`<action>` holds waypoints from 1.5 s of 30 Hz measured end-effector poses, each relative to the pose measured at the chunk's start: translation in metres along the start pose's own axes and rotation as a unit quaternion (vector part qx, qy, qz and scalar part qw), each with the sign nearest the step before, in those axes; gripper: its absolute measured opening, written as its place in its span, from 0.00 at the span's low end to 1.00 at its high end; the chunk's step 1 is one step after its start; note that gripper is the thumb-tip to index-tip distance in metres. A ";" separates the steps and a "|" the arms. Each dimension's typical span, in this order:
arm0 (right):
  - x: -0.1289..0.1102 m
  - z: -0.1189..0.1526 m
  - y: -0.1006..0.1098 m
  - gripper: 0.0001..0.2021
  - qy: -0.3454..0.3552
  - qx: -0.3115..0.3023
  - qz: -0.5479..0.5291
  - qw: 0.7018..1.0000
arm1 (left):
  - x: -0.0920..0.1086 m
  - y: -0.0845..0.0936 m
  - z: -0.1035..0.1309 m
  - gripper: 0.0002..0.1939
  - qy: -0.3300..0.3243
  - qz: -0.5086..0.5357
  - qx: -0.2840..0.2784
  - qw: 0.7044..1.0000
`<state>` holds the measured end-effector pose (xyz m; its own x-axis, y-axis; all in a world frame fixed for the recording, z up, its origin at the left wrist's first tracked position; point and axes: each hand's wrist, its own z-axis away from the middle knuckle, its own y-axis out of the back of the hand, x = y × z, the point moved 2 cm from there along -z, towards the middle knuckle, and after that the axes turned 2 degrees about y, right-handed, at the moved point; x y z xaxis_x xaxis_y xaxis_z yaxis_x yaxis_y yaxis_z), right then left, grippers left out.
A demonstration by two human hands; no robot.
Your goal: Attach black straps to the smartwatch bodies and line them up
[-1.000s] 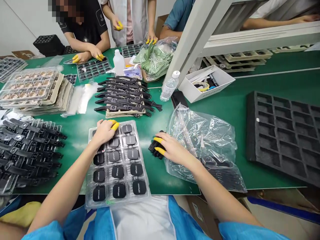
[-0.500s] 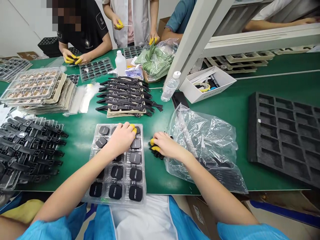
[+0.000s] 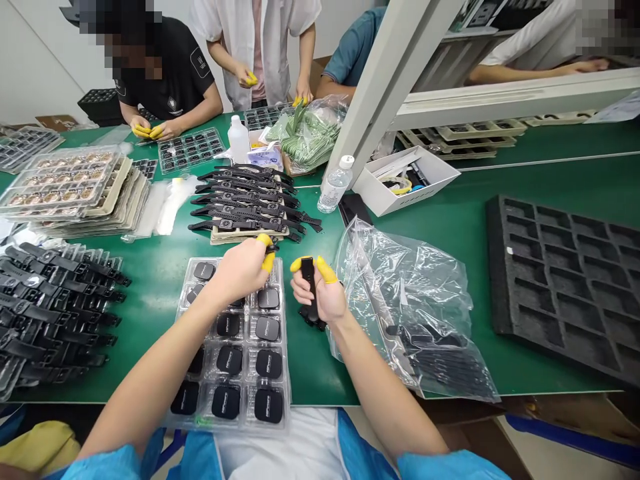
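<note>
My left hand point(image 3: 245, 270), with yellow finger covers, pinches a small black watch case point(image 3: 271, 248), seen nearly edge-on above the far right corner of a clear plastic tray point(image 3: 287, 393). Rounded-square black watch cases point(image 3: 229, 361) with white lettering sit in the tray's pockets. To the right of the tray, my right hand point(image 3: 323, 293) is turned palm up and grips a black watch strap point(image 3: 309, 283) upright between yellow-covered fingers. More dark strap pieces point(image 3: 311, 317) show just below that hand.
Assembled watches lie on trays ahead point(image 3: 245, 200) and in a pile point(image 3: 45, 300) at left. A clear bag of straps point(image 3: 440, 347), a bottle point(image 3: 336, 183), a white box point(image 3: 407, 190) and a black foam tray point(image 3: 500, 320) stand right. Co-workers handle parts across the table.
My left hand has lifted off the tray with a watch case. My right hand has turned palm up and raised a strap from the table. The view has shifted slightly.
</note>
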<state>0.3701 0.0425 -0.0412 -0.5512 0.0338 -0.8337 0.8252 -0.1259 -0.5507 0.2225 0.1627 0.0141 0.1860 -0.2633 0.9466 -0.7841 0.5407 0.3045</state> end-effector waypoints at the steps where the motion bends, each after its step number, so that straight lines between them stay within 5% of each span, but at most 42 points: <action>1: 0.004 0.001 -0.003 0.25 -0.012 -0.011 -0.020 1.000 | -0.001 -0.003 0.001 0.12 0.001 0.033 0.008 0.999; 7: 0.022 0.014 -0.003 0.20 0.017 -0.016 0.005 1.000 | -0.010 -0.034 0.015 0.17 -0.058 0.027 -0.088 0.994; 14: 0.023 0.022 0.004 0.17 0.028 -0.044 0.012 0.999 | -0.009 -0.032 0.016 0.28 -0.238 -0.127 -0.200 0.942; 18: 0.020 0.022 0.005 0.15 0.035 -0.013 -0.007 0.999 | -0.013 -0.031 0.017 0.27 -0.286 -0.206 -0.202 0.914; 27: 0.011 0.024 -0.002 0.15 -0.013 0.002 -0.114 0.993 | -0.008 -0.035 0.019 0.25 -0.298 -0.215 -0.185 0.911; 34: 0.008 0.023 0.000 0.15 -0.050 -0.012 -0.168 0.984 | 0.002 -0.030 0.022 0.24 -0.275 -0.219 -0.223 0.909; 41: 0.006 0.022 0.004 0.17 -0.090 -0.007 -0.153 0.984 | 0.001 -0.034 0.021 0.18 -0.224 -0.355 -0.227 0.878; 45: 0.006 0.022 0.003 0.18 -0.085 -0.006 -0.113 0.990 | -0.001 -0.032 0.019 0.18 -0.215 -0.316 -0.236 0.894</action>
<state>0.3663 0.0201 -0.0470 -0.7344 -0.1067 -0.6702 0.6787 -0.1230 -0.7241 0.2358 0.1306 0.0011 0.1801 -0.8627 0.4725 -0.2471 0.4253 0.8707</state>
